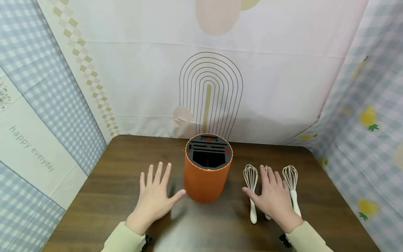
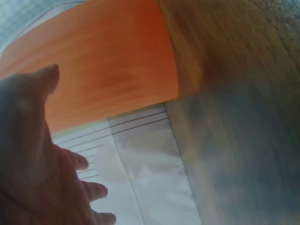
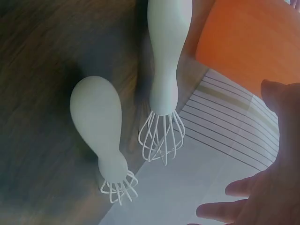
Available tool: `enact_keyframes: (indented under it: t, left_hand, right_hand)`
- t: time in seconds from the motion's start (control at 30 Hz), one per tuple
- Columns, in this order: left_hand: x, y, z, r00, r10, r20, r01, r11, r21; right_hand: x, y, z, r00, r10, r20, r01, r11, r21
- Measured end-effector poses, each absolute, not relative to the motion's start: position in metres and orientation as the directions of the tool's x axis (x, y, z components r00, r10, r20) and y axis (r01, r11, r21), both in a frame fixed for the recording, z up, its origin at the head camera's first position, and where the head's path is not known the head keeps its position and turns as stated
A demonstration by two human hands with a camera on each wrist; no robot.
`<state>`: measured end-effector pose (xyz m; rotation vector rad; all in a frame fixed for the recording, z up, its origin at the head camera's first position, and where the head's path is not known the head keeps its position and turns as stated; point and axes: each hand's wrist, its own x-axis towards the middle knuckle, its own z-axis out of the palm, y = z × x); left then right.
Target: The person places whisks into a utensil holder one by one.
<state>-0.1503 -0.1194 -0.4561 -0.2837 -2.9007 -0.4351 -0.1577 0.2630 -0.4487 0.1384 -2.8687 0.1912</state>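
Right grip (image 1: 275, 197) near three whisks (image 1: 253, 212), two in its wrist view

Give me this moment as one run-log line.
left hand: fingers spread, empty, beside orange holder | right hand: fingers extended, empty, over whisks | whisks: three, on table | holder: upright

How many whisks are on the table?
3: left whisk nearest the orange holder, middle whisk mostly behind the right hand, right whisk farthest right. More may be hidden.
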Motion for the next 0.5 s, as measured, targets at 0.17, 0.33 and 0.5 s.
enact_keyframes:
  t: [0.17, 0.33, 0.5]
  left_hand:
    - [-0.153, -0.119, -0.454, -0.959, 0.149, 0.241, 0.231, 0.905, 0.357]
    - [-0.155, -0.115, -0.445, -0.962, 0.138, 0.237, 0.248, 0.807, 0.536]
    - [-0.162, -0.111, -0.434, -0.974, 0.136, 0.179, 0.225, 0.597, 0.770]
  right_hand:
    - [-0.161, 0.261, -0.448, -0.976, -0.065, 0.210, -0.114, 0.967, -0.229]
    - [-0.162, 0.261, -0.446, -0.996, -0.033, 0.089, -0.068, 0.902, -0.426]
    - [-0.165, 0.262, -0.441, -0.999, -0.003, -0.040, 0.021, 0.808, -0.589]
